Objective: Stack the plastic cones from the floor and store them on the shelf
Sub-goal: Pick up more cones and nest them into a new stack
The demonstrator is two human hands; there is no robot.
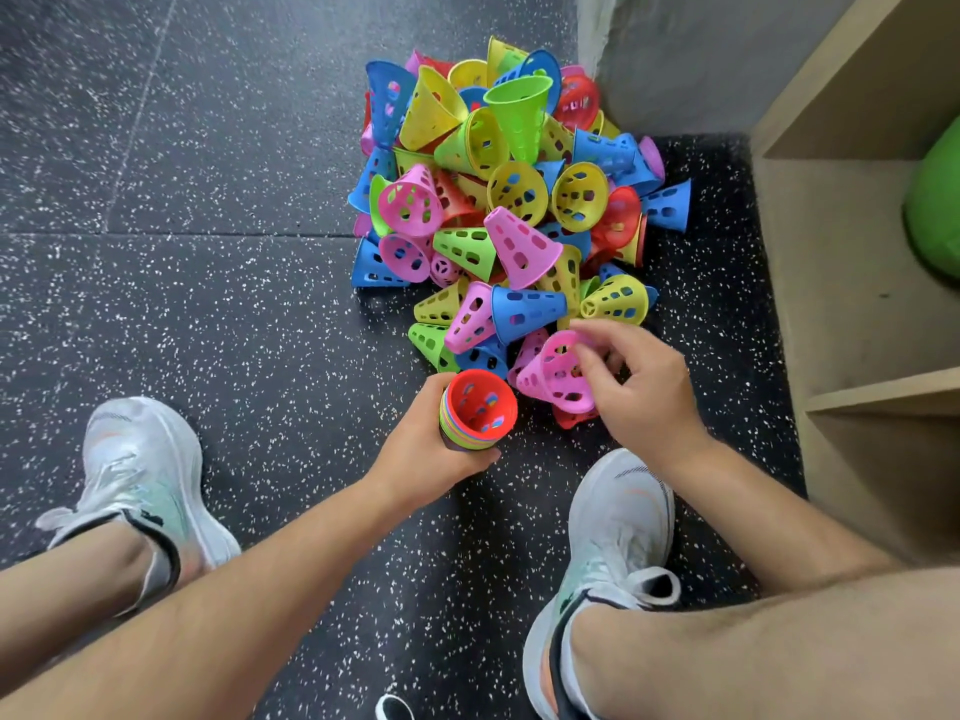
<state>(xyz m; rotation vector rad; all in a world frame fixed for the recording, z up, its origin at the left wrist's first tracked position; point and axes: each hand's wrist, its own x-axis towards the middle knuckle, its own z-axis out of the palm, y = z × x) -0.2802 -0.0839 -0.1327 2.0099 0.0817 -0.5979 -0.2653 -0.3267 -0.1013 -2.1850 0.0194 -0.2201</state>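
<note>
left hand (pixel 436 452): fingers wrapped round a nested stack (pixel 480 413), red cone on top; lower cones hidden by the palm.
right hand (pixel 644 392): fingers pinch a pink cone (pixel 553 379) at the pile's near edge.
pile (pixel 519 200): loose on the floor (pixel 208 304), beside the shelf (pixel 841 283).
green object (pixel 935 200): in the shelf, cut off by the frame.

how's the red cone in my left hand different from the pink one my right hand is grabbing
The red cone sits nested on top of a stack gripped by the left hand; the pink cone is single, pinched by the right hand at the edge of the pile. The red cone's opening faces up; the pink cone is tilted sideways. Both are perforated plastic cones.
</note>
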